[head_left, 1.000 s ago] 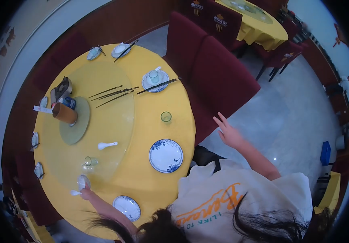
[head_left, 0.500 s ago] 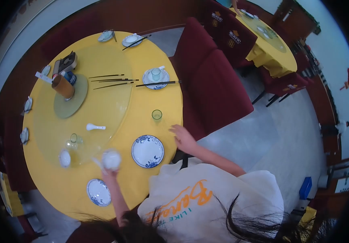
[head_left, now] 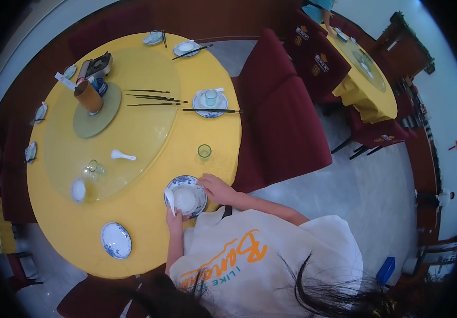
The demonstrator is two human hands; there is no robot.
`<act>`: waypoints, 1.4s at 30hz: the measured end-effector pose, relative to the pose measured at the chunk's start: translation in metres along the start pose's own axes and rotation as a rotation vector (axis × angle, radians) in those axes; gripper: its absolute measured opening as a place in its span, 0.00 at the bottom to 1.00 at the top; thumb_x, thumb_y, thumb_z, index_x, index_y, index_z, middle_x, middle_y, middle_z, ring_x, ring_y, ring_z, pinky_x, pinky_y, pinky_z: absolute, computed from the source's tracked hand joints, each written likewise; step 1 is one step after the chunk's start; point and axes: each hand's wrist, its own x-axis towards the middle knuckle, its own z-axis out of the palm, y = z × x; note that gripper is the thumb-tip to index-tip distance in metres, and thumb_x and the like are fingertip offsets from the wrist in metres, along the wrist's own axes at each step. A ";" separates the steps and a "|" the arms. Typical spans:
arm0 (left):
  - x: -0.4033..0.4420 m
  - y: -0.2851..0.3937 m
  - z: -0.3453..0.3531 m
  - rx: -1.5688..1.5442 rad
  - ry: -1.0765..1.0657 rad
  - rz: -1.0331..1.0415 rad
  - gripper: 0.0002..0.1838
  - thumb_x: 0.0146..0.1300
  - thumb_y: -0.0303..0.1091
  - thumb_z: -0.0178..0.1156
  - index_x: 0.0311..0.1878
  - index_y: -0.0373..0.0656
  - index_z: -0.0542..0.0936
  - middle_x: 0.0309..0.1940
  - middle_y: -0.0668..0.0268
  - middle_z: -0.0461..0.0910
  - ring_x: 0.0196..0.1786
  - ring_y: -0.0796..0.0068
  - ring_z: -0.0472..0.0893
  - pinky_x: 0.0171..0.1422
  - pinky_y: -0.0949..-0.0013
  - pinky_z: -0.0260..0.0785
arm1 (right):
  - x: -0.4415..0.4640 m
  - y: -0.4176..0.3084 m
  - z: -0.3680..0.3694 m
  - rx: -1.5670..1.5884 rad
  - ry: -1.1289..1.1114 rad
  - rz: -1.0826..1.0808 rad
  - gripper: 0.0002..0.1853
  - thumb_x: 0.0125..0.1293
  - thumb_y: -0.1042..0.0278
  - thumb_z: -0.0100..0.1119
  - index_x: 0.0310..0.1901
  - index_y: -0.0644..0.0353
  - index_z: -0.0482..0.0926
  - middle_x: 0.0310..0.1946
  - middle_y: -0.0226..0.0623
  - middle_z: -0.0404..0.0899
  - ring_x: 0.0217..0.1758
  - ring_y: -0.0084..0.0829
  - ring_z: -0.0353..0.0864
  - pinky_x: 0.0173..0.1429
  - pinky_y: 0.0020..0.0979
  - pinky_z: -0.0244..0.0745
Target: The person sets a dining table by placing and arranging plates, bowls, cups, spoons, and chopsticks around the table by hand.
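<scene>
A white bowl [head_left: 185, 200] sits over the blue-patterned plate [head_left: 201, 209] near the table edge in front of me. My left hand [head_left: 176, 220] is closed on the bowl's near left side, with a white spoon [head_left: 170, 201] beside its thumb. On the plate's far right rim, my right hand [head_left: 215, 189] has its fingers together and bent, close to the bowl. A green glass [head_left: 204, 151] stands beyond the plate. Another patterned plate [head_left: 116, 240] lies to the left.
On the yellow table [head_left: 75, 233], a glass turntable [head_left: 149, 132] bears chopsticks [head_left: 154, 97], a spoon [head_left: 123, 155], a brown holder [head_left: 88, 97] and a stove [head_left: 96, 65]. Place settings line the far edge. Maroon chairs [head_left: 287, 138] stand right. Another person's arm [head_left: 327, 21] reaches over the far table.
My left hand has brought the bowl and spoon from the left onto the plate before me. My right hand has come in from the right to the plate's rim. The view has shifted.
</scene>
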 end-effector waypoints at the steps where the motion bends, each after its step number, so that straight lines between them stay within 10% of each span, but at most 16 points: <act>1: 0.003 -0.004 0.000 0.028 0.005 0.012 0.22 0.56 0.18 0.42 0.56 0.35 0.59 0.41 0.57 0.68 0.29 0.64 0.79 0.29 0.74 0.77 | 0.001 0.001 -0.002 0.015 -0.024 0.037 0.16 0.53 0.79 0.50 0.46 0.64 0.71 0.45 0.46 0.71 0.53 0.46 0.67 0.58 0.38 0.64; 17: 0.027 0.008 0.027 0.104 -0.044 -0.020 0.14 0.55 0.18 0.45 0.47 0.37 0.64 0.34 0.64 0.65 0.29 0.64 0.80 0.27 0.73 0.78 | 0.013 0.027 0.027 0.219 -0.253 0.358 0.30 0.52 0.73 0.54 0.57 0.68 0.58 0.50 0.57 0.66 0.55 0.50 0.67 0.60 0.38 0.61; 26: 0.037 -0.020 0.016 0.190 0.025 0.087 0.10 0.56 0.21 0.47 0.43 0.35 0.68 0.33 0.62 0.67 0.33 0.72 0.77 0.28 0.70 0.78 | 0.021 0.045 0.033 0.160 -0.214 0.260 0.28 0.52 0.70 0.55 0.56 0.64 0.61 0.40 0.53 0.73 0.40 0.44 0.76 0.44 0.37 0.72; 42: 0.011 0.016 -0.009 0.416 0.094 0.056 0.10 0.58 0.25 0.48 0.43 0.39 0.71 0.30 0.62 0.72 0.32 0.75 0.79 0.29 0.74 0.73 | 0.033 0.033 0.023 0.011 -0.464 0.248 0.30 0.54 0.66 0.57 0.60 0.59 0.63 0.50 0.54 0.69 0.54 0.42 0.70 0.52 0.34 0.71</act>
